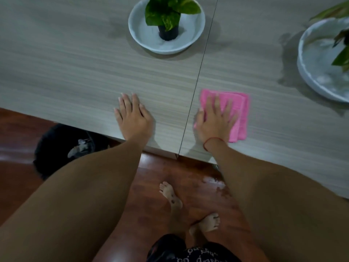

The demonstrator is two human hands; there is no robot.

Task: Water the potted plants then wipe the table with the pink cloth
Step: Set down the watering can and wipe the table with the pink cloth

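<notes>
A folded pink cloth (238,114) lies flat on the grey wood-grain table (75,72), near its front edge and just right of the seam. My right hand (215,120) presses down on the cloth with fingers spread. My left hand (133,118) rests flat on the bare table left of the seam, holding nothing. A small green plant in a black pot (168,31) stands in a white bowl (196,33) at the far middle. Another white bowl (309,72) with a leafy plant (341,57) sits at the right edge, partly cut off.
A dark seam (200,72) runs between two tabletops. Below the table's front edge is a reddish wooden floor (160,171) with a wet patch (215,182). A black bin (62,146) with scraps stands under the table at left. My bare feet (173,197) are on the floor.
</notes>
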